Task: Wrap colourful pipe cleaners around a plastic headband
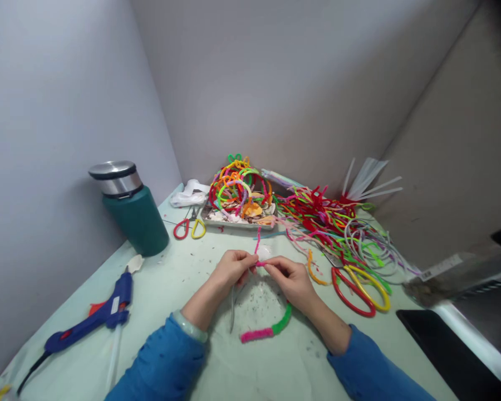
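Between my two hands is a thin pink pipe cleaner (pixel 258 243), one end sticking up away from me. My left hand (pixel 234 268) pinches it with thumb and forefinger. Just to the right, my right hand (pixel 291 279) pinches the same pipe cleaner, its fingertips close to the left ones. A grey strand (pixel 232 309) hangs below my left hand toward the table. Under my right hand a curved band wrapped in pink and green fuzz (pixel 261 334) shows; part of it is hidden behind the hand, so I cannot tell where it ends.
A blue glue gun (pixel 104 314) and a green bottle (pixel 136 220) stand left. Small scissors (pixel 190 227) lie by a metal tray (pixel 237 223) of colourful fuzzy loops. Loose pipe cleaners (pixel 317 214) spread at back right, near large red-and-yellow scissors (pixel 361 292). A black flat object (pixel 438 345) lies right.
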Action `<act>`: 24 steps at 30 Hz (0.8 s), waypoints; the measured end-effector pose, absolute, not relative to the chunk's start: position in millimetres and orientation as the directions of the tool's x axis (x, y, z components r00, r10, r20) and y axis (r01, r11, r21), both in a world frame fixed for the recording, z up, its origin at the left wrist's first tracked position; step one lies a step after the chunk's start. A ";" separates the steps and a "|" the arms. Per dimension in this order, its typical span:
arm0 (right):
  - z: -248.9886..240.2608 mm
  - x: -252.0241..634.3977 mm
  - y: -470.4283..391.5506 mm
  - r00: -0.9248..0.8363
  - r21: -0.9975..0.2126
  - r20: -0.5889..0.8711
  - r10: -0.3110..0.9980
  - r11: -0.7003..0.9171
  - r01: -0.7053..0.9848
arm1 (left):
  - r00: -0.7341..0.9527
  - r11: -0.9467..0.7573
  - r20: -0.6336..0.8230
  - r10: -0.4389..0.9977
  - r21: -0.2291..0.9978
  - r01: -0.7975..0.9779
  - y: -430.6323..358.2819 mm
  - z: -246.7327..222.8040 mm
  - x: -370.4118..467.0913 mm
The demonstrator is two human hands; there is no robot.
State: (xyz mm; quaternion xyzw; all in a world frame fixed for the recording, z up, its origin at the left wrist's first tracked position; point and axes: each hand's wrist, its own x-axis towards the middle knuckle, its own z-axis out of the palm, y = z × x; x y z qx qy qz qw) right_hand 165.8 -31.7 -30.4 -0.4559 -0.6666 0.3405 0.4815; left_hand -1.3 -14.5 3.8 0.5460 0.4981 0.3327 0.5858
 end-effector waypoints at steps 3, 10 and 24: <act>-30.3 166.3 -29.1 -0.072 -0.910 0.300 0.951 0.308 0.277 | 0.232 0.047 -0.105 0.967 0.969 0.242 -11.8 0.6 -0.8; -31.6 166.5 -25.4 -0.025 -0.942 0.263 0.965 0.262 0.208 | 0.258 -0.405 0.319 0.912 0.799 0.445 -14.2 6.0 -6.2; -27.5 166.0 -27.9 -0.033 -0.936 0.273 0.961 0.274 0.220 | 0.379 -0.608 0.477 0.793 0.574 0.549 -16.4 -0.1 -5.6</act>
